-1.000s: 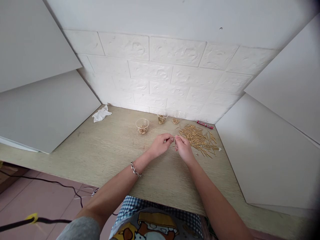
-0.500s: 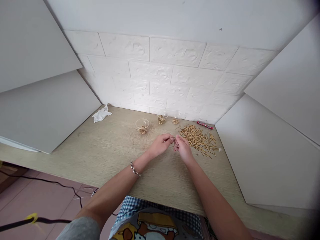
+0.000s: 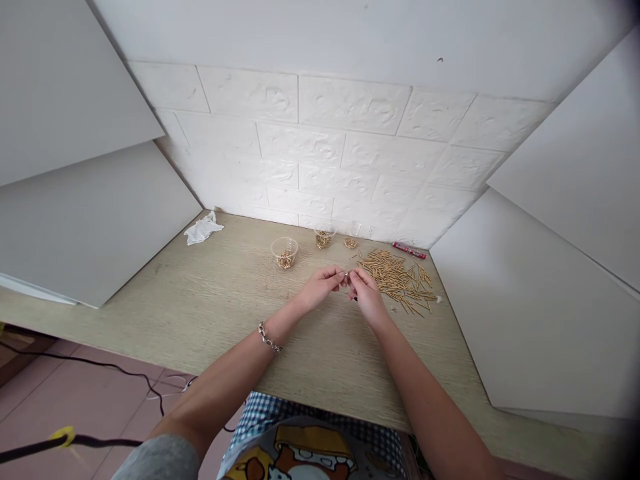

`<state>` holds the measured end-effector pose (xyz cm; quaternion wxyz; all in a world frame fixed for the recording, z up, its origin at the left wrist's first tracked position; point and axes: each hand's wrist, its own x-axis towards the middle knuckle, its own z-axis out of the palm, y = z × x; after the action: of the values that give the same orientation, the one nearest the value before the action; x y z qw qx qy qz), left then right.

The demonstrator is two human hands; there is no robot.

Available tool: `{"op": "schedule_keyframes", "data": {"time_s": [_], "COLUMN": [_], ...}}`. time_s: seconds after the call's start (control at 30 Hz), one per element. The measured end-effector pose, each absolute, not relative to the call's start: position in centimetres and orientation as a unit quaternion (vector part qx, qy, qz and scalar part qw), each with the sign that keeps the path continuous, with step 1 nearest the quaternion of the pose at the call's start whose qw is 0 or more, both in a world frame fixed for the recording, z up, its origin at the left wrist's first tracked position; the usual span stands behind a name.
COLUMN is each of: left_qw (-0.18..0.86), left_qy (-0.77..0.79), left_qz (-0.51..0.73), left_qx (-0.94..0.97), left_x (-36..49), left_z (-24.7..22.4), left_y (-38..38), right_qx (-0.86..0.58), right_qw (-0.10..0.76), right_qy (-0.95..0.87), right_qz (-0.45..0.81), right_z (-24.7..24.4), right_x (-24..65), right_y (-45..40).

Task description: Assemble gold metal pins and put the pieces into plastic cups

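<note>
This looks like a plain indoor work corner, though whether it is a home or a small workshop is hard to tell: a wood-grain surface point(image 3: 200, 300) against brick-pattern foam wall panels point(image 3: 345, 133), white boards point(image 3: 85, 220) alongside, and pink floor tiles point(image 3: 85, 393) crossed by a black cable point(image 3: 85, 360).

Hands: L hand point(image 3: 325, 288) & R hand point(image 3: 367, 297), both bare, no gloves, fingers uncovered
Arms: bare from wrist up to sleeve on L; R bare as far as bottom of view
L wrist: silver-coloured metal chain bracelet point(image 3: 269, 337), chunky oval links, sits loose
L sleeve: plain grey fabric sleeve point(image 3: 160, 458), soft-looking, no markings seen, cut off by frame edge
Lap: blue-&-white checked cloth point(image 3: 265, 409), small gingham squares, worn across front of body
Front: pale fabric w/ multicolour cartoon print point(image 3: 310, 453), orange, brown, yellow & white shapes w/ dark outlines; design only partly in view, can't tell what it shows
</note>
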<state>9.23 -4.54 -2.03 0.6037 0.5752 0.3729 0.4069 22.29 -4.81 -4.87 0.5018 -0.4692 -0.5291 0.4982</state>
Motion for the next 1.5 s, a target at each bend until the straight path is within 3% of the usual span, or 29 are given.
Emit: {"op": "schedule_keyframes", "data": {"time_s": [0.3, 1.1, 1.5], "left_qw": [0.606, 0.607, 0.492], "left_qy": [0.372, 0.346, 0.387], "left_qz": [0.377, 0.381, 0.36], "left_qx": [0.593, 0.605, 0.692], "left_x": [9.3, 9.4, 9.2], "left_z": [-1.9, -1.7, -1.4], "left_y": [-4.7, -4.7, -5.0], "right_qx": [-0.448, -0.439, -0.472], "right_qw": [0.505, 0.521, 0.504], "right_qy": [-0.485, -0.473, -0.528], "right_qz": [0.556, 0.558, 0.494], "right_z": [-4.7, -4.1, -5.3], "right_x": [22.3, 22.0, 22.3], "right_y": [-4.9, -5.1, -4.7]}}
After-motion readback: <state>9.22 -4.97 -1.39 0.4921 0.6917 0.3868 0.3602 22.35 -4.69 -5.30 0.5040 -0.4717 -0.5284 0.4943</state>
